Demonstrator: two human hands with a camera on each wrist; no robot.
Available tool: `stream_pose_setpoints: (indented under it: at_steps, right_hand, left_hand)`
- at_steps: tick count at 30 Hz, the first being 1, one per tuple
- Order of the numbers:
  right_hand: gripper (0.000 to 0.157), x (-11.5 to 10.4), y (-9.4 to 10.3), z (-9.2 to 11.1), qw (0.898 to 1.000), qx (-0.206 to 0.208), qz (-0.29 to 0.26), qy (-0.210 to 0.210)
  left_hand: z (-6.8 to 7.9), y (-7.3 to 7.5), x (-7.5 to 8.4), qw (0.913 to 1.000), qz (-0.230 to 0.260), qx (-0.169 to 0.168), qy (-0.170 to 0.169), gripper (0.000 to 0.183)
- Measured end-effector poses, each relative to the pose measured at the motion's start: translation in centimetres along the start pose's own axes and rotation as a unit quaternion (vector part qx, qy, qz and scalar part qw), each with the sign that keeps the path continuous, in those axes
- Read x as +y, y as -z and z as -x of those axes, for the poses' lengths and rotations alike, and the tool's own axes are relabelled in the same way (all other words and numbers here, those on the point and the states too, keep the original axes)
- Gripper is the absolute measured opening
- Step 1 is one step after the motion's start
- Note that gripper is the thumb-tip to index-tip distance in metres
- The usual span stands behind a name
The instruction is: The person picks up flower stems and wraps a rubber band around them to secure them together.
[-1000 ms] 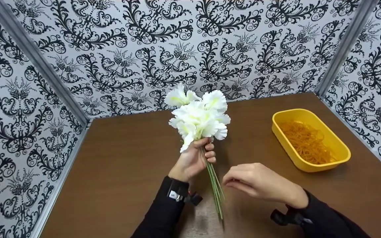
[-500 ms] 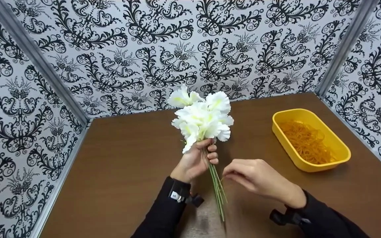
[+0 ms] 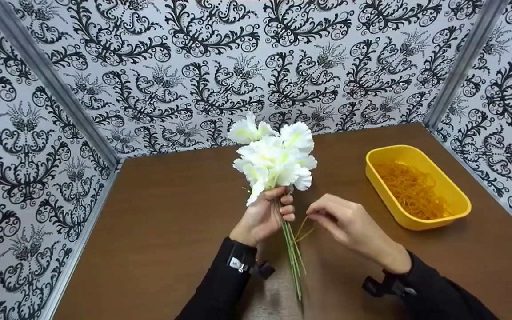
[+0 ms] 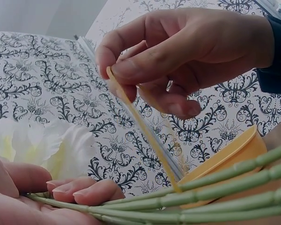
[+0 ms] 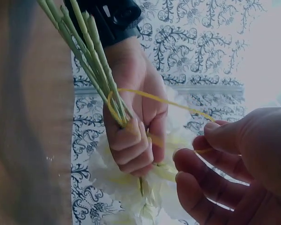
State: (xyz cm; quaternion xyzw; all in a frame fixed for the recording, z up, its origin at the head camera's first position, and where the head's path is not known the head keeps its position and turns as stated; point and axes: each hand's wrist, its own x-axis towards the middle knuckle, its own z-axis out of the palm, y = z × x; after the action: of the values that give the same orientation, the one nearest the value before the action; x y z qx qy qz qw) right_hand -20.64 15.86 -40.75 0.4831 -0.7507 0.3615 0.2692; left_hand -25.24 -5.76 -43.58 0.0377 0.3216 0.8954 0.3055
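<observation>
My left hand grips a bunch of white artificial flowers by the stems, just below the blooms. The green stems slant down toward the table's front. Between thumb and forefinger, my right hand pinches a yellow rubber band, pulled taut to the right. Its far end hooks round at least one stem, below the left hand's fingers; how many stems lie inside the loop I cannot tell. In the right wrist view, the left hand has its fingers curled about the stems.
A yellow plastic tub stands at the right of the brown table, with a heap of rubber bands in it. Black-and-white patterned panels enclose the table at the back and on both sides.
My right hand has moved up and away from the stems, stretching the rubber band into plain view. The left hand and flowers have shifted slightly right.
</observation>
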Motion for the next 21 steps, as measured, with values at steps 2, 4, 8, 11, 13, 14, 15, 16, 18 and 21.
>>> stream_pose_setpoints:
  at_steps: [2, 4, 8, 11, 13, 14, 15, 16, 18, 21]
  right_hand:
    - [0.008, 0.2, 0.2, -0.1, 1.0, 0.005, -0.002, 0.002]
    - [0.009, 0.5, 0.5, -0.2, 1.0, 0.003, -0.005, 0.009]
    - [0.021, 1.0, 1.0, -0.2, 0.999, -0.016, -0.027, 0.031]
    - [0.03, 1.4, 1.4, -0.1, 0.996, -0.04, -0.059, 0.048]
    - [0.026, 1.6, 1.8, -0.1, 0.994, -0.054, -0.079, 0.061]
    - [0.022, 1.7, 1.9, -0.1, 0.992, -0.059, -0.087, 0.069]
    - [0.018, 1.7, 2.1, -0.1, 0.991, -0.063, -0.093, 0.077]
    - [0.016, 1.8, 2.2, -0.1, 0.989, -0.066, -0.097, 0.086]
    - [0.018, 2.0, 2.5, -0.1, 0.988, -0.065, -0.09, 0.105]
    - [0.024, 2.4, 2.8, -0.1, 0.988, -0.059, -0.06, 0.126]
  left_hand:
    - [0.1, 0.0, 0.0, 1.0, 0.003, 0.0, 0.0, 0.02]
    - [0.1, -0.1, 0.1, 1.0, 0.005, 0.0, 0.0, 0.019]
    - [0.2, -0.1, 0.2, 1.0, 0.008, -0.002, 0.001, 0.018]
    - [0.3, -0.2, 0.3, 0.9997, 0.018, -0.013, 0.006, 0.018]
    - [0.3, -0.3, 0.4, 0.9992, 0.029, -0.026, 0.011, 0.019]
    - [0.3, -0.3, 0.5, 0.9987, 0.036, -0.034, 0.013, 0.019]
    - [0.4, -0.4, 0.6, 0.9981, 0.044, -0.041, 0.016, 0.02]
    - [0.4, -0.4, 0.6, 0.9975, 0.049, -0.048, 0.017, 0.021]
    - [0.5, -0.4, 0.7, 0.9963, 0.06, -0.059, 0.016, 0.022]
    - [0.7, -0.6, 0.9, 0.9948, 0.074, -0.069, 0.01, 0.021]
